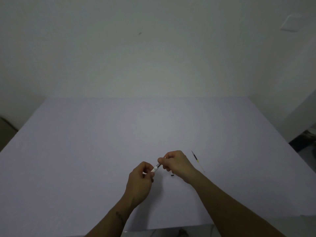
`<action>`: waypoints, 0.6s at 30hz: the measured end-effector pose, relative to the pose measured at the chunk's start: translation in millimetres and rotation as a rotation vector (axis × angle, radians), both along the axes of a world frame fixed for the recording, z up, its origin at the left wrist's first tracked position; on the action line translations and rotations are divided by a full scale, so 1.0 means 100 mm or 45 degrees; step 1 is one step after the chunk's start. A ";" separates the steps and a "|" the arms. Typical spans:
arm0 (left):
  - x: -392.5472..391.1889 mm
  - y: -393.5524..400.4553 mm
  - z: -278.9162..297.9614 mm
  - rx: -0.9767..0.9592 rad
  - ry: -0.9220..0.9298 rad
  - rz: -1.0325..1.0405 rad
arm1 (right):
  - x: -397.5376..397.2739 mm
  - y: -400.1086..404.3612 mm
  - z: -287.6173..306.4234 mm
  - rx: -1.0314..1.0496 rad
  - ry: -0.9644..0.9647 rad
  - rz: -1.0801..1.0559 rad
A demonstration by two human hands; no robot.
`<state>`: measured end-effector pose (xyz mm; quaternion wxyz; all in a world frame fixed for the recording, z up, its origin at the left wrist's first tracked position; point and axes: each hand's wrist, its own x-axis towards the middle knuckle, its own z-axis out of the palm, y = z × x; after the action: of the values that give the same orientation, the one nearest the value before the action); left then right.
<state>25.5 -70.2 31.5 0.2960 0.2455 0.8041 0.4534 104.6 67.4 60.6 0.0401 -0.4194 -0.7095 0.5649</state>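
Observation:
Both hands meet over the middle front of a pale lilac table (102, 142). My left hand (140, 182) grips the white end of a small pen-like barrel (156, 168) with curled fingers. My right hand (176, 164) pinches the other, darker end of the same barrel. A thin refill (196, 159), black at the far end and yellow to clear at the near end, lies on the table just right of my right hand. A tiny dark piece (172, 175) lies on the table under my right hand; what it is cannot be made out.
A plain white wall (153, 48) rises behind the table's far edge. Dark clutter (306, 139) sits beyond the table's right edge, and a brown object (5, 130) beyond the left edge.

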 end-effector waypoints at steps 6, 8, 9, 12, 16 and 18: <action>0.00 0.00 0.04 -0.024 0.009 0.007 | 0.04 -0.02 -0.01 -0.036 -0.003 -0.015; 0.01 -0.01 0.04 -0.027 0.005 0.015 | 0.06 0.01 -0.01 -0.264 0.103 -0.046; 0.02 -0.01 0.04 -0.029 0.000 0.015 | 0.08 0.02 -0.01 -0.355 0.152 -0.062; 0.05 -0.01 0.05 -0.026 -0.013 0.010 | 0.11 0.02 -0.07 -0.412 0.179 -0.104; 0.07 0.00 0.06 -0.016 -0.029 0.002 | 0.10 0.00 -0.13 -0.380 0.170 -0.133; 0.08 0.01 0.07 -0.009 -0.033 0.003 | 0.10 -0.01 -0.12 -0.447 0.218 -0.118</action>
<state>33.1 -68.9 38.5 0.3066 0.2376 0.8021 0.4540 114.7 66.7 48.3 0.0524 -0.4025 -0.5742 0.7110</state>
